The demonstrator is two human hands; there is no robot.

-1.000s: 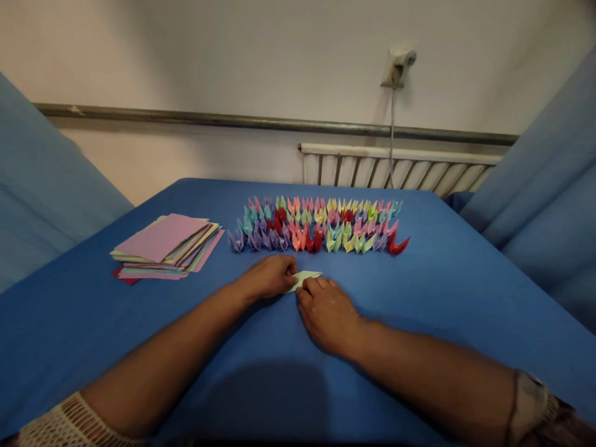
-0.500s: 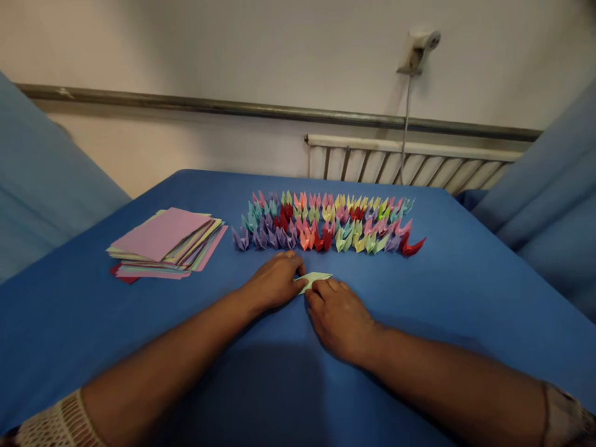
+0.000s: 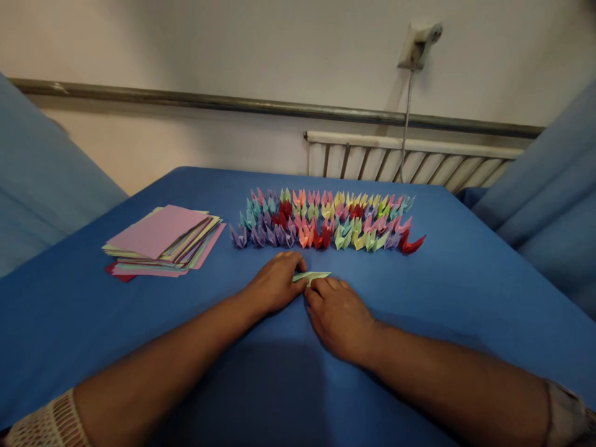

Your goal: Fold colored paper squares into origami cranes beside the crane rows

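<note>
A small pale green folded paper lies on the blue table between my hands. My left hand presses its left end with curled fingers. My right hand pinches its near edge from the right, fingers closed. Most of the paper is hidden under my fingers. Just beyond it stand rows of several small folded paper figures in many colours, with a red one at the right end.
A stack of coloured paper sheets lies at the left of the table, a pink sheet on top. Blue fabric surfaces rise at both sides. A radiator and a wall rail stand behind the table.
The green paper now looks narrower and flatter under my fingers than a second ago. Both hands stay on it; the view has tilted slightly.
</note>
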